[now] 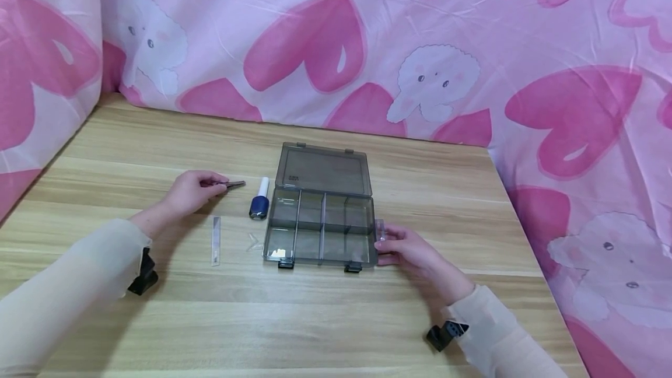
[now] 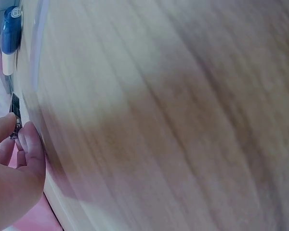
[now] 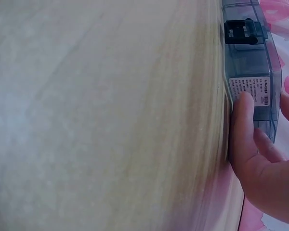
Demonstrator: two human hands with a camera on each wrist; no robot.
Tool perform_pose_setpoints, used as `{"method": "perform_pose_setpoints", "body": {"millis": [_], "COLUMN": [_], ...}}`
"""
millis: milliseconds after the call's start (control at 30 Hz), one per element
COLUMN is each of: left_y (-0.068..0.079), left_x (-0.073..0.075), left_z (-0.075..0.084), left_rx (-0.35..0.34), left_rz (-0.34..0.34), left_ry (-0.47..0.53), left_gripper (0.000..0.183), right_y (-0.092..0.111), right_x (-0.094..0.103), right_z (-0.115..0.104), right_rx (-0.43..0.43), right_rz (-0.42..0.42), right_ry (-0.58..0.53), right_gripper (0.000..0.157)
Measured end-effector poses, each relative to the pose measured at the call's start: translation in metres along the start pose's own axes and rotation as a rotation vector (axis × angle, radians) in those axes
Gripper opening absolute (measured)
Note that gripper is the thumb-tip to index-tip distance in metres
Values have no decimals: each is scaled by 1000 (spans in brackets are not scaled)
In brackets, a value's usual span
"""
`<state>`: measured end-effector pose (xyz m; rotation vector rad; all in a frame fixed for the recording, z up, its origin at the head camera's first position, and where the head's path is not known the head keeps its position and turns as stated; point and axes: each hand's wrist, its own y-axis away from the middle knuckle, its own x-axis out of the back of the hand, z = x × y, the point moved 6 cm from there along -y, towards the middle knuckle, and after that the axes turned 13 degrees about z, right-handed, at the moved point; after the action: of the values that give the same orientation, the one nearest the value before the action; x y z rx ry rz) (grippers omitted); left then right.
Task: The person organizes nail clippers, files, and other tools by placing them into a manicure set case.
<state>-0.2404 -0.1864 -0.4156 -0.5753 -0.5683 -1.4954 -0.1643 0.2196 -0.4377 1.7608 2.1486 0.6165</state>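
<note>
The left hand point(image 1: 190, 194) pinches a slim tool point(image 1: 237, 184) left of a blue bottle point(image 1: 259, 206); the right hand point(image 1: 415, 251) touches an open box point(image 1: 308, 244), fingers' grip unclear.

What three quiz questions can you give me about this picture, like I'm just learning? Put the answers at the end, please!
1. Pick one: what colour is the cap on the dark blue nail polish bottle?
A) Red
B) White
C) Green

2. True or false: the lid of the see-through grey compartment box is open.

3. Which hand holds the small metal tool?

Key:
1. B, white.
2. True.
3. The person's left hand.
</note>
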Motion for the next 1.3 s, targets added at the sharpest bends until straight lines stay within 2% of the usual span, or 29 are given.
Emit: {"method": "perform_pose_setpoints", "body": {"millis": [333,433,733,1067,1300], "left_y": [-1,-1,-1,0,1], "left_x": [2,3,9,1,-10], "left_z": [-5,-2,20,46,62], "left_rx": [93,101,55,105,119], "left_rz": [-26,-32,-45,-145,-202], "left_ry": [105,123,130,247,272], "left_gripper": [37,40,45,48,45], "right_y": [-1,-1,-1,-1,-1], "right_x": [1,1,0,0,0], "right_z": [-1,-1,-1,-3,-4], "right_rx": [-8,-8,-34,-26,-15], "right_rz": [11,19,41,18,15], "right_ry": [11,13,10,10,17], "right_gripper": [63,62,64,68,64]}}
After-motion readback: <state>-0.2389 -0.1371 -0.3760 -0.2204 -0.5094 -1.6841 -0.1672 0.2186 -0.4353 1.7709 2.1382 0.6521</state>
